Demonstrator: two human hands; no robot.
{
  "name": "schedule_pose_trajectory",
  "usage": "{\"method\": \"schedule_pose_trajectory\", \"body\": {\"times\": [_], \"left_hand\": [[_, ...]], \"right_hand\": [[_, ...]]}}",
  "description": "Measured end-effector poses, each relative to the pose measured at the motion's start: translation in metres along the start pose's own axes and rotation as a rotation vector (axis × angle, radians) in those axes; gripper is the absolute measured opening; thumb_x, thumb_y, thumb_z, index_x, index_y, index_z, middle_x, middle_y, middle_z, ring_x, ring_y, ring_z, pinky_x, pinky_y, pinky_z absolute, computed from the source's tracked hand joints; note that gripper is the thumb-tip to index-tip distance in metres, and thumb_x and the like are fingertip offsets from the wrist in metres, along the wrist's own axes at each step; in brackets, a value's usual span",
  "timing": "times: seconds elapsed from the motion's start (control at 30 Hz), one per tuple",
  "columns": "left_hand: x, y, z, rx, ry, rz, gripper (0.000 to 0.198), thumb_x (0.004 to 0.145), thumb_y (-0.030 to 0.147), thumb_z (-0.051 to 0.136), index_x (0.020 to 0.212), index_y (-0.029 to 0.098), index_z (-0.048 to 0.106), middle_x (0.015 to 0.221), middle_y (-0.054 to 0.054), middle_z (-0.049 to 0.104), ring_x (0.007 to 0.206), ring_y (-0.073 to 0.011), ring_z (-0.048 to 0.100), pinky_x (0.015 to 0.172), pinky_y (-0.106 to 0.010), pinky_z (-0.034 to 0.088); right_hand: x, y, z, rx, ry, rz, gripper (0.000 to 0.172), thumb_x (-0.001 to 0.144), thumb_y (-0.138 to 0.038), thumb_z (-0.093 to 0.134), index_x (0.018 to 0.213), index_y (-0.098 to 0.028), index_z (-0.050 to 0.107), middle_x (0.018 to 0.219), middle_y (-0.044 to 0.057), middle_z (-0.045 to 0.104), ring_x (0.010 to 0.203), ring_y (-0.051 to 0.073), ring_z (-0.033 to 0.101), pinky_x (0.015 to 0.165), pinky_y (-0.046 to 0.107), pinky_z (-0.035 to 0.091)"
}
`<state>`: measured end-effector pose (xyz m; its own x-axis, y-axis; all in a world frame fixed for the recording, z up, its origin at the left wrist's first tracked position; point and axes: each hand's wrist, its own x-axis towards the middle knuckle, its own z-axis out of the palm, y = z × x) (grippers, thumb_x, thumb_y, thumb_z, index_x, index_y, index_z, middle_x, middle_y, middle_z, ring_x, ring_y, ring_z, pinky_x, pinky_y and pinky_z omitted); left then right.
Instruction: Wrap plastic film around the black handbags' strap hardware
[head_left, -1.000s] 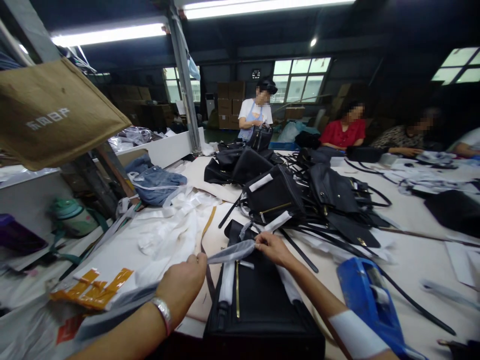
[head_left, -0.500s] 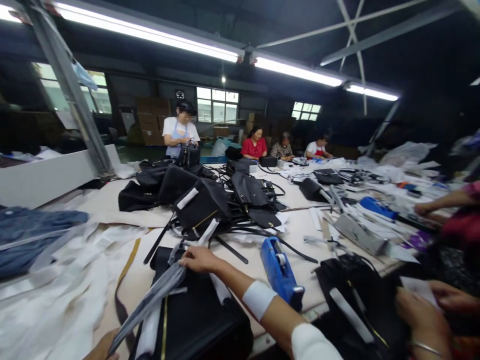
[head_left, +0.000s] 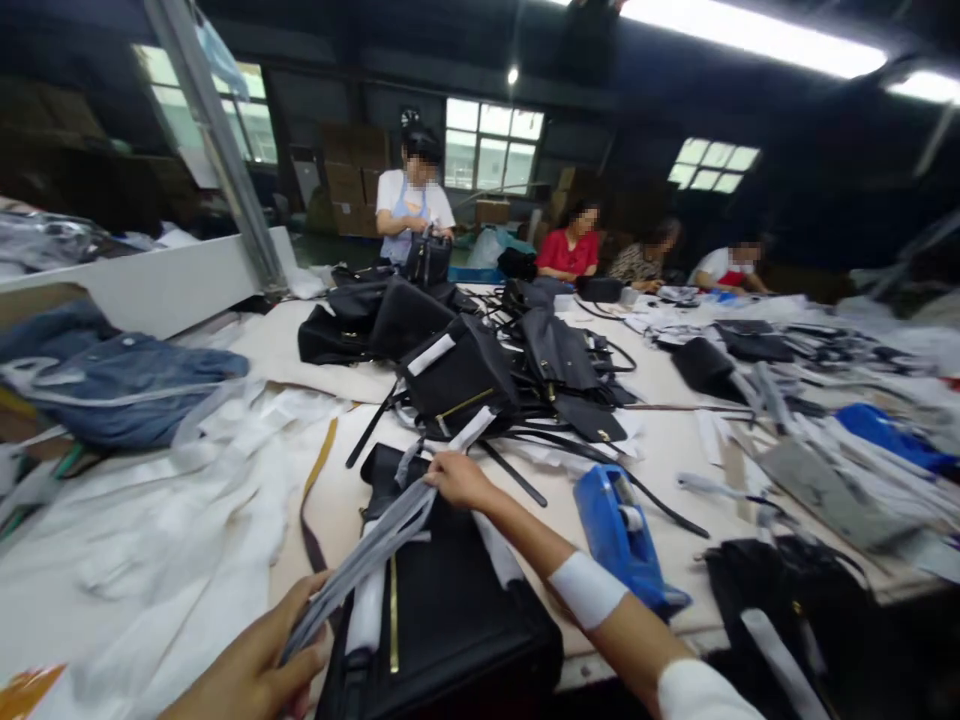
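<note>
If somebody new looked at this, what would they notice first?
Probably the heap of black bags in the middle of the pale table. Next, the grey plastic strips running between the left hand and right hand, above a nearer black bag with a gold zipper. The blue tape dispenser also stands out, to the right hand's right.

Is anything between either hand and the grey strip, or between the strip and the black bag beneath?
Nothing visible parts the left hand or right hand from the strip; both hold it. Beneath part of it, a white-wrapped strap lies over the bag.
</note>
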<state>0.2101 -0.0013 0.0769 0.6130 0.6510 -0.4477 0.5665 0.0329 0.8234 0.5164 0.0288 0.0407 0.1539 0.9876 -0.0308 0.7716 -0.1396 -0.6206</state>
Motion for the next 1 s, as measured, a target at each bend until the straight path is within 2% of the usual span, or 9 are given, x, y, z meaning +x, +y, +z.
{"method": "schedule_pose_trajectory", "body": {"times": [0.2,0.3,0.4,0.53,0.7,0.83,0.93,1.0], "left_hand": [[0.005,0.030,-0.025,-0.107,-0.110,-0.120,0.059,0.077,0.034,0.055,0.131,0.024,0.033,0.090,0.001,0.059,0.071,-0.0149,0.056,0.072,-0.026,0.048],[0.012,0.030,-0.030,-0.201,-0.176,-0.137,0.058,0.077,0.030,0.054,0.130,0.024,0.033,0.082,0.002,0.058,0.066,-0.0141,0.055,0.065,-0.025,0.048],[0.019,0.028,-0.029,-0.263,-0.217,-0.155,0.058,0.078,0.030,0.051,0.131,0.020,0.031,0.071,0.004,0.055,0.055,-0.0122,0.054,0.054,-0.024,0.045],[0.022,0.035,-0.031,-0.149,-0.191,-0.155,0.044,0.081,0.032,0.045,0.121,0.013,0.039,0.061,0.005,0.052,0.043,-0.0100,0.048,0.043,-0.021,0.039],[0.024,0.046,-0.037,-0.178,-0.206,-0.163,0.029,0.082,0.035,0.045,0.104,0.015,0.046,0.058,0.006,0.050,0.037,-0.0072,0.046,0.037,-0.018,0.032],[0.030,0.051,-0.037,-0.268,-0.223,-0.224,0.032,0.081,0.041,0.047,0.102,0.017,0.043,0.059,0.006,0.052,0.034,-0.0062,0.046,0.035,-0.016,0.033],[0.032,0.059,-0.039,-0.369,-0.287,-0.286,0.039,0.078,0.049,0.049,0.100,0.018,0.042,0.058,0.006,0.052,0.032,-0.0069,0.046,0.034,-0.018,0.037],[0.031,0.067,-0.042,-0.414,-0.316,-0.306,0.040,0.078,0.050,0.050,0.100,0.018,0.042,0.057,0.006,0.052,0.032,-0.0072,0.046,0.035,-0.019,0.040]], "right_hand": [[0.021,0.025,0.012,0.105,-0.140,0.040,0.012,0.082,-0.027,0.056,0.077,-0.017,0.061,0.070,0.000,0.062,0.066,0.013,0.056,0.059,0.022,0.039],[0.019,0.019,0.023,0.072,-0.114,0.099,0.010,0.083,-0.023,0.052,0.077,-0.017,0.057,0.072,0.002,0.061,0.069,0.015,0.056,0.064,0.025,0.041],[0.015,0.003,0.026,0.009,-0.047,0.117,0.008,0.083,-0.015,0.047,0.082,-0.016,0.055,0.090,0.008,0.059,0.083,0.018,0.054,0.076,0.029,0.041],[0.010,-0.012,0.009,-0.025,-0.014,0.115,0.015,0.083,-0.010,0.042,0.089,-0.019,0.053,0.097,0.007,0.056,0.088,0.018,0.054,0.081,0.028,0.040],[-0.010,-0.007,-0.012,0.084,0.029,0.101,0.017,0.080,-0.011,0.045,0.092,-0.021,0.052,0.091,0.003,0.057,0.088,0.018,0.055,0.081,0.029,0.042],[-0.026,-0.012,-0.014,0.198,0.071,0.158,0.021,0.079,-0.012,0.047,0.097,-0.021,0.054,0.094,0.004,0.057,0.082,0.017,0.056,0.079,0.030,0.044],[-0.026,-0.020,-0.014,0.251,0.095,0.097,0.026,0.080,-0.012,0.046,0.102,-0.023,0.055,0.102,0.004,0.056,0.088,0.017,0.056,0.083,0.030,0.043],[-0.022,-0.023,-0.016,0.217,0.090,0.065,0.021,0.082,-0.012,0.046,0.095,-0.022,0.058,0.097,0.004,0.057,0.091,0.018,0.055,0.083,0.030,0.043]]}}
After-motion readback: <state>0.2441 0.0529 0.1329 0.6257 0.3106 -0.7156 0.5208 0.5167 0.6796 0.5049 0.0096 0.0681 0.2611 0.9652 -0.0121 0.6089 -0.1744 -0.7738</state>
